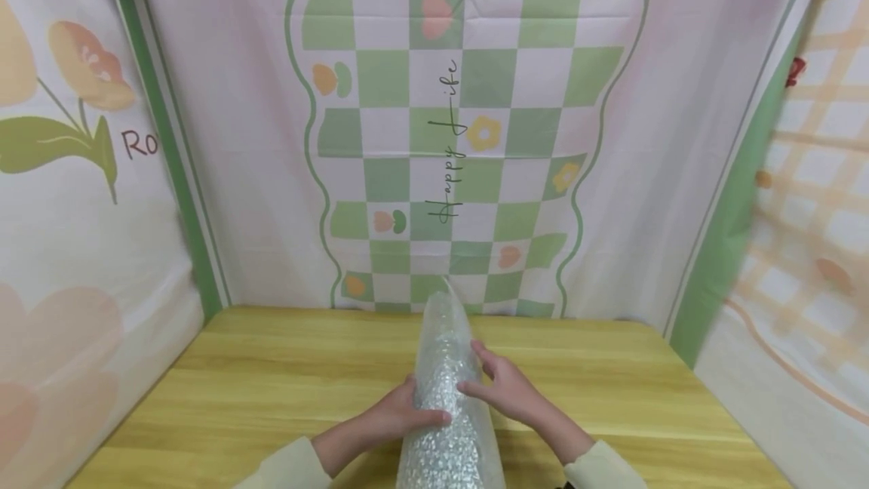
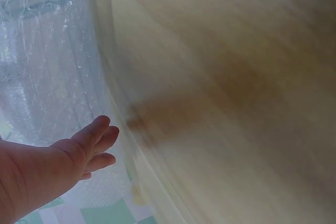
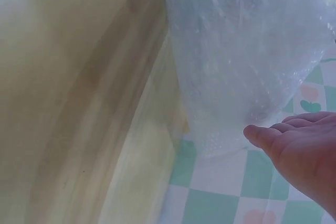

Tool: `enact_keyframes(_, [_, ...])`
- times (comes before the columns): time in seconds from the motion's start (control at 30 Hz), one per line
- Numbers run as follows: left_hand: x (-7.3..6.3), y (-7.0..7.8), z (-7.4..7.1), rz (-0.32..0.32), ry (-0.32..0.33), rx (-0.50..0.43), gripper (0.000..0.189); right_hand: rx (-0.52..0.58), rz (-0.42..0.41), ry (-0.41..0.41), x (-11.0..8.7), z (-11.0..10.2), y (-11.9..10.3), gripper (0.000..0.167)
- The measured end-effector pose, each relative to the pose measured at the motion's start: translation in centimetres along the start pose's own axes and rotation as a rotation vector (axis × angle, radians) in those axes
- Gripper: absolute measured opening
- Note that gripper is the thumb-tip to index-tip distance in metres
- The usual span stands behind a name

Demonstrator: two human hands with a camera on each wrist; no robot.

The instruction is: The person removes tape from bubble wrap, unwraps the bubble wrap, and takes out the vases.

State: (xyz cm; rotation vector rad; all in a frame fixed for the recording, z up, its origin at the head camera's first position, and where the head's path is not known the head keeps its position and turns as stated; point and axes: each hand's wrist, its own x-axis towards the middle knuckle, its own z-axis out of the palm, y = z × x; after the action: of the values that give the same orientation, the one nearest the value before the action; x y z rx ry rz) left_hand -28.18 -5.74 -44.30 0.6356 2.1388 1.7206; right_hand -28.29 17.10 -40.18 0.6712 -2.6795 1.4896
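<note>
A long roll of clear, shiny bubble wrap [image 1: 443, 357] lies lengthwise from the near edge toward the back of the wooden table [image 1: 285, 368]. My left hand [image 1: 402, 415] rests against its left side, the thumb laid over the top. On the other side my right hand [image 1: 504, 387] touches the roll a little farther along, its fingers fairly straight and thumb on the film. The left wrist view shows the left hand [image 2: 68, 158] beside the bubble wrap [image 2: 52, 61] with extended fingers. In the right wrist view the right hand [image 3: 302, 142] also has straight fingers near the bubble wrap [image 3: 231, 56].
A checked green-and-white cloth [image 1: 489, 89] hangs behind the table's back edge. Printed cloths also hang at the left [image 1: 75, 247] and right [image 1: 801, 247]. A thin loose tip of film sticks up at the roll's far end.
</note>
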Motion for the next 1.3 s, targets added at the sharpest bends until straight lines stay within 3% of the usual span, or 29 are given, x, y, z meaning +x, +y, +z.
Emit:
enact_keyframes(0.27, [0.0,0.1,0.0,-0.012,0.007,0.025,0.086,0.033,0.067,0.052,1.5,-0.2,0.0,0.076])
enact_keyframes(0.63, [0.1,0.1,-0.1,0.006,-0.016,0.003,0.084,-0.003,0.139,0.018,2.9,0.3,0.6,0.09])
enact_keyframes(0.87, [0.1,0.0,-0.1,-0.004,-0.01,0.009,0.083,-0.007,0.12,-0.007,3.4,0.2,1.2,0.096])
enact_keyframes(1.3, [0.2,0.0,0.0,-0.022,0.002,0.039,0.089,0.035,0.061,-0.048,3.5,-0.6,1.2,0.082])
